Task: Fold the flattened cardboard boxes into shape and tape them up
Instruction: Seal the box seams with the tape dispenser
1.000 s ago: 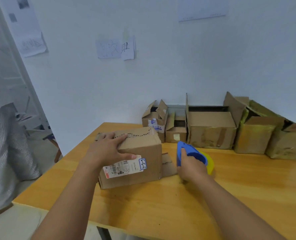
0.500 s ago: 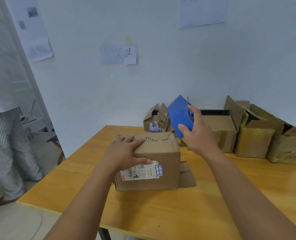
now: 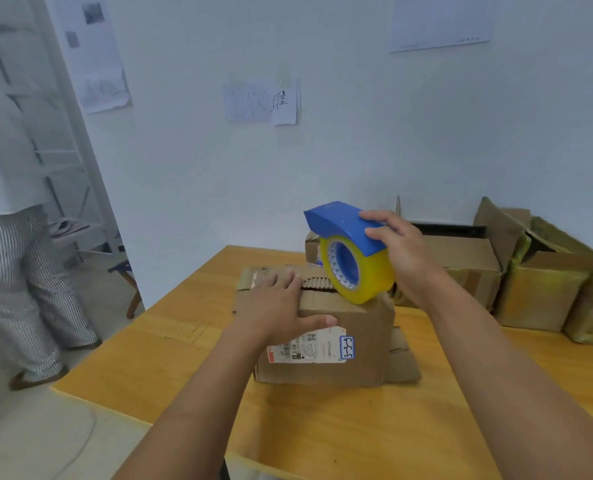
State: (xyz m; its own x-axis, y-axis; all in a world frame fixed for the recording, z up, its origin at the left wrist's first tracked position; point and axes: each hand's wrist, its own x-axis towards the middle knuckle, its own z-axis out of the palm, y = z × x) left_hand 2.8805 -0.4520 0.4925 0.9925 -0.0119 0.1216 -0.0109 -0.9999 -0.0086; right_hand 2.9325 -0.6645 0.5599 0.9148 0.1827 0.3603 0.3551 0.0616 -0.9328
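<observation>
Left hand [image 3: 281,311] flat, pressing box [image 3: 368,327] top; right hand [image 3: 397,251] gripping tape dispenser [image 3: 348,251] on box

A row of worn brown cardboard boxes [image 3: 461,268] is blocking the far edge of the orange wooden counter [image 3: 323,427] against the white wall. Bare counter is lying open on the near side, between the two forearms, and at left.
</observation>
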